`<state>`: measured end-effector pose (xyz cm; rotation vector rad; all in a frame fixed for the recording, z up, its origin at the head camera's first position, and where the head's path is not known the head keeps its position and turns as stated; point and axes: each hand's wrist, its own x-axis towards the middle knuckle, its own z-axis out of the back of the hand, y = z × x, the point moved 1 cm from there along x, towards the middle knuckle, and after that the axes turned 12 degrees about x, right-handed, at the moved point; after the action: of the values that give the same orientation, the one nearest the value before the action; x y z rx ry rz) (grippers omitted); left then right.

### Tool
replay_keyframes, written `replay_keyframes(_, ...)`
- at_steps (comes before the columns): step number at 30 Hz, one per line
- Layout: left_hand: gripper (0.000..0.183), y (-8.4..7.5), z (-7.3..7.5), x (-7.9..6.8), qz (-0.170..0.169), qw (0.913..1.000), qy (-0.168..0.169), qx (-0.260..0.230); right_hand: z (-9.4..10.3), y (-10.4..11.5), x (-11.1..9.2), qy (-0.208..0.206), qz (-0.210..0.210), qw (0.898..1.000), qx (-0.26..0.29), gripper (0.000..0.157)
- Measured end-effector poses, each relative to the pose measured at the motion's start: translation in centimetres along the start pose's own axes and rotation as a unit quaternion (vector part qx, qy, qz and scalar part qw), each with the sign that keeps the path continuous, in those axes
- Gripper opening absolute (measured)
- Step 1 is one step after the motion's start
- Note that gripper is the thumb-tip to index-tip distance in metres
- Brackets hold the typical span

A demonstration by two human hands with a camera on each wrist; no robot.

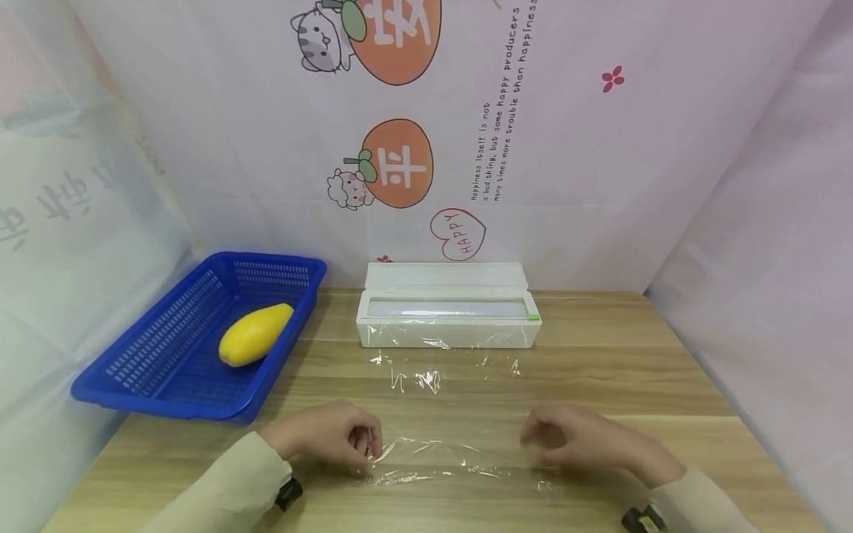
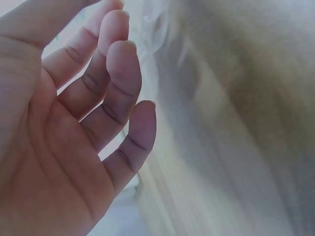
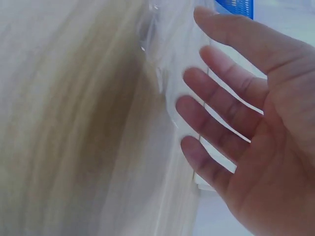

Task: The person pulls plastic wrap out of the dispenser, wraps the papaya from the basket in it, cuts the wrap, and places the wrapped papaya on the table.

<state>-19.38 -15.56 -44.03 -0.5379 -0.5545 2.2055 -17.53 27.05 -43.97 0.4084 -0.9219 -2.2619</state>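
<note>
A sheet of clear cling film stretches over the table from a white cling film box, whose lid stands raised and whose roll shows inside. Its wavy near edge lies between my two hands. At the left end of that edge, my left hand has loosely bent fingers; the thumb tip is cut off in the left wrist view. On the other side is my right hand, its bent fingers spread and its thumb apart from them. Neither hand plainly grips the film.
To the left stands a blue plastic basket with a yellow papaya-like fruit in it. Printed cloth walls close off the back and both sides of the wooden table. A green piece sits at the box's right end.
</note>
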Motion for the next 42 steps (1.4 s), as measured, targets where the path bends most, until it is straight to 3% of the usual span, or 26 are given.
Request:
replay_keyframes(4,0.017,-0.3,0.9,-0.1,0.005,0.9999,-0.009,0.008,-0.5,-0.2,-0.1,-0.022,0.017,0.998,-0.06,0.054)
replay_keyframes(9,0.015,-0.4,2.1,-0.1,-0.02,0.9992,-0.031,0.012,-0.8,-0.4,-0.3,-0.034,0.031,0.994,-0.095,0.071)
replay_keyframes(16,0.018,0.0,4.2,-0.4,-0.029,0.997,-0.068,0.022,-1.0,-0.6,-0.2,-0.036,0.024,0.994,-0.104,0.078)
replay_keyframes(21,0.013,0.3,6.5,-0.7,-0.034,0.9907,-0.117,0.061,-1.1,-0.5,-0.3,-0.037,0.015,0.993,-0.107,0.08)
replay_keyframes(32,0.016,-0.6,11.6,-3.1,0.016,0.9777,-0.189,0.09,-1.2,-0.4,-0.4,-0.042,0.022,0.992,-0.113,0.079)
replay_keyframes(38,0.024,0.2,14.0,-4.7,0.062,0.9594,-0.256,0.1,-1.3,-0.5,-0.4,-0.041,0.017,0.993,-0.108,0.079)
replay_keyframes(42,0.028,1.3,15.4,-5.7,0.105,0.9472,-0.282,0.111,-1.3,-0.4,-0.4,-0.04,0.016,0.993,-0.106,0.079)
